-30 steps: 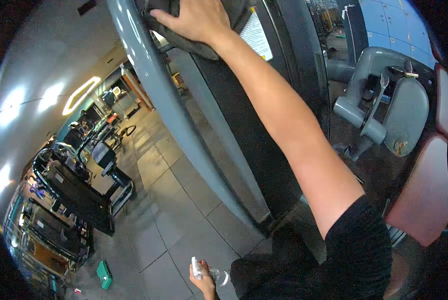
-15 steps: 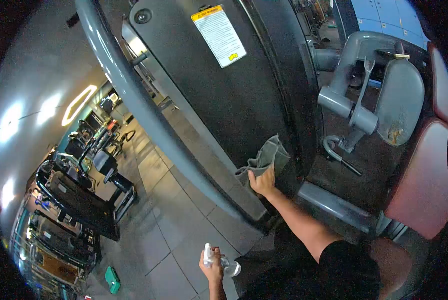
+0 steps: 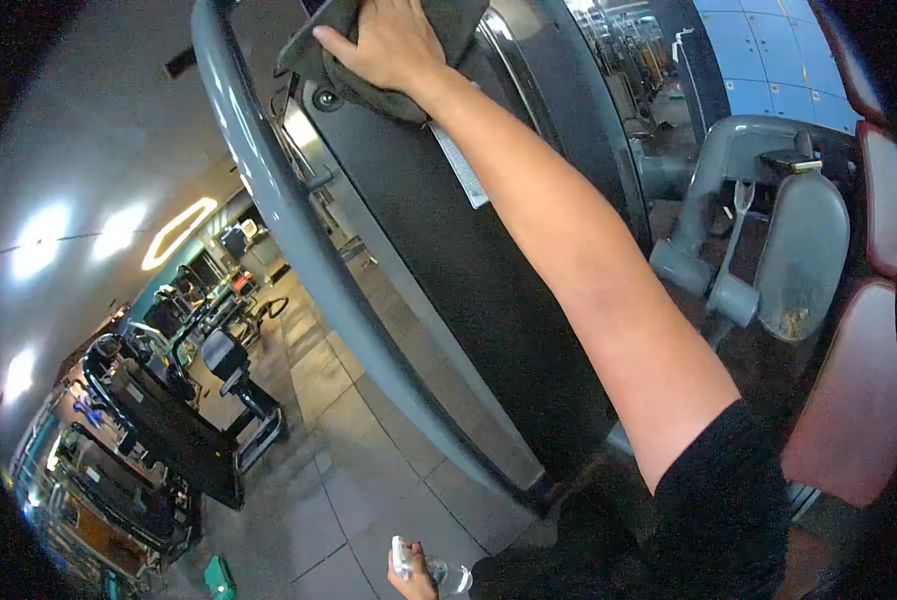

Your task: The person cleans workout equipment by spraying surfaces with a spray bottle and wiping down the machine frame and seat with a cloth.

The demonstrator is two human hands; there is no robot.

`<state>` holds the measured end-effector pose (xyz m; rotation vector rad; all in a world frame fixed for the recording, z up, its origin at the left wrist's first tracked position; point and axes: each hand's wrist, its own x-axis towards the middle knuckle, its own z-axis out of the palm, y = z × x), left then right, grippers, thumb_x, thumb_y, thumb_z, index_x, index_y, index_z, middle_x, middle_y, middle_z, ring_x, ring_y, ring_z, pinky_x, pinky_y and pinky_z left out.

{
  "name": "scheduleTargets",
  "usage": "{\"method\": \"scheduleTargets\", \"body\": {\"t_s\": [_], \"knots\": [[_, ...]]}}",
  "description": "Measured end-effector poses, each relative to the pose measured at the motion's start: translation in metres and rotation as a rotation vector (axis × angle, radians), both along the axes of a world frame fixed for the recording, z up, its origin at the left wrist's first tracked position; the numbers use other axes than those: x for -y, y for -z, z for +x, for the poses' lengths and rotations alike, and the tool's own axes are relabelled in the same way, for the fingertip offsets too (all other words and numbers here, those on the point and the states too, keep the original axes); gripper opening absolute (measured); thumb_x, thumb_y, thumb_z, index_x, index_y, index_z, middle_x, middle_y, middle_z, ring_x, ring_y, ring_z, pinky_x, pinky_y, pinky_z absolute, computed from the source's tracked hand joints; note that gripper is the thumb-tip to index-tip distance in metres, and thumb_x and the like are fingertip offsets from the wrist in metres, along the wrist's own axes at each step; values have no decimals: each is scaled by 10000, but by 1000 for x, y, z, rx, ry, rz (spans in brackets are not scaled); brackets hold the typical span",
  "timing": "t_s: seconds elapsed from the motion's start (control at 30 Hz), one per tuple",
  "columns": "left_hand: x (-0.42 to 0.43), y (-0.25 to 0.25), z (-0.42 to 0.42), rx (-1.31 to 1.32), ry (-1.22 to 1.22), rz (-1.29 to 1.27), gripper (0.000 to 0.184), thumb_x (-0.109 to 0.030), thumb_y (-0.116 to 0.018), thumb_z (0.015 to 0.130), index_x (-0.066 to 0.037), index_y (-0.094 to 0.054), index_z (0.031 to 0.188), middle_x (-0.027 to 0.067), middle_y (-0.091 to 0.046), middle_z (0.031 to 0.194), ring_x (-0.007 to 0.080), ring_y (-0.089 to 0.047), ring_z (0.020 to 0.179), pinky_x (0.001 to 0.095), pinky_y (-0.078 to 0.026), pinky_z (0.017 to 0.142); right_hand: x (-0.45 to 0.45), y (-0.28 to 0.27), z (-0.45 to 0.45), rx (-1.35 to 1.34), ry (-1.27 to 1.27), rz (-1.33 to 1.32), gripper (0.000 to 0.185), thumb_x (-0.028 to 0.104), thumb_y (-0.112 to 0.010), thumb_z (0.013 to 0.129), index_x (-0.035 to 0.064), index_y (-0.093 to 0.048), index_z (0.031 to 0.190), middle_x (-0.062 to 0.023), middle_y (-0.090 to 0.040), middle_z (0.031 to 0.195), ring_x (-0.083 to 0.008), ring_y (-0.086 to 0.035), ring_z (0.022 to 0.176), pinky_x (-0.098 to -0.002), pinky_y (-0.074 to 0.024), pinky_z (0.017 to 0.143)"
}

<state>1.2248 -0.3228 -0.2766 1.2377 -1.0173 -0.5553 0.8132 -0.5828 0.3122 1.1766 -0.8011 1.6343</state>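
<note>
At the top of the view my right hand point(image 3: 397, 45) presses a dark grey-green cloth point(image 3: 369, 95) against the upper end of the machine's black panel point(image 3: 419, 220). Its thumb is spread to the side, and the other fingertips run out of view. The cloth bunches around the hand and hangs past the panel's edge. Low in the view, my left hand point(image 3: 415, 578) is closed around a clear spray bottle point(image 3: 453, 578) with a white trigger head, held above the floor. My right forearm partly covers the white label point(image 3: 464, 170) on the panel.
A curved grey tube frame point(image 3: 299, 240) runs along the panel's left side. To the right are a grey pad on a lever arm point(image 3: 804, 260) and red seat pads point(image 3: 849, 400). Other gym machines point(image 3: 169, 420) stand at left; a green object point(image 3: 219, 578) lies on the tiled floor.
My right hand has moved the cloth from the panel's lower end up to its top. My left hand still holds the spray bottle, now slightly lower in view.
</note>
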Motion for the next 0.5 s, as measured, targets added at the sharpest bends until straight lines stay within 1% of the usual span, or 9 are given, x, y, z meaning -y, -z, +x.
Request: {"method": "scheduleTargets", "body": {"t_s": [0.07,0.13,0.17,0.27,0.3,0.37,0.4,0.47,0.5], "knots": [[-1,4,4,49,3,-2,178,-133,-797,917,-15,-670,956,-1,-640,824,95,-553,706,272,-445,620,10,29,5,-44,-17,-20,949,598,-436,1016,-280,-415,1376,-446,-336,1526,-509,-265,1499,-514,-183,1265],[3,11,9,487,23,-13,445,-217,-577,1056,63,-565,1401,191,-690,1154,268,-697,1016,373,-548,921,-9,90,14,-80,1,108,886,538,-441,1029,-282,-432,1364,-441,-222,1588,-521,-197,1527,-549,-127,1274],[13,48,31,227,150,80,515,-246,-581,1065,66,-505,1467,196,-673,1283,260,-683,1102,369,-546,928,-17,128,21,-83,45,129,878,533,-440,1032,-283,-439,1357,-436,-188,1602,-532,-184,1526,-561,-139,1268],[20,49,28,114,209,79,489,-242,-549,1079,73,-518,1452,170,-669,1301,243,-676,1107,344,-548,918,-49,257,38,46,-202,326,968,477,-588,975,-275,-229,1469,-416,-194,1611,-548,-176,1522,-601,-153,1248],[19,46,26,114,210,82,489,-242,-549,1079,73,-518,1452,170,-669,1301,243,-676,1107,344,-548,918,-45,311,42,94,-90,407,958,462,-603,968,-282,-248,1455,-408,-198,1614,-551,-183,1518,-611,-142,1246],[18,37,12,90,170,135,491,-249,-546,1080,67,-520,1455,175,-671,1305,259,-679,1111,359,-547,929,-44,414,47,92,-98,504,641,398,-639,934,-80,-591,1358,-337,-372,1574,-554,-242,1495,-676,-97,1229],[19,29,6,85,167,135,491,-249,-546,1080,67,-520,1455,175,-671,1305,259,-679,1111,359,-547,929,-49,446,54,158,-206,534,513,389,-637,929,-3,-690,1256,-312,-450,1529,-554,-282,1476,-704,-90,1218],[13,12,1,380,127,196,486,-234,-568,1069,48,-521,1462,204,-662,1354,310,-663,1166,429,-529,995,-47,463,56,189,-199,549,510,391,-623,945,-15,-692,1246,-310,-444,1530,-554,-290,1469,-687,-101,1228],[15,14,1,386,128,203,486,-234,-568,1069,48,-521,1462,204,-662,1354,310,-663,1166,429,-529,995,-41,455,53,203,-145,536,504,383,-619,953,-27,-693,1237,-322,-467,1503,-549,-322,1452,-675,-111,1233]]}}
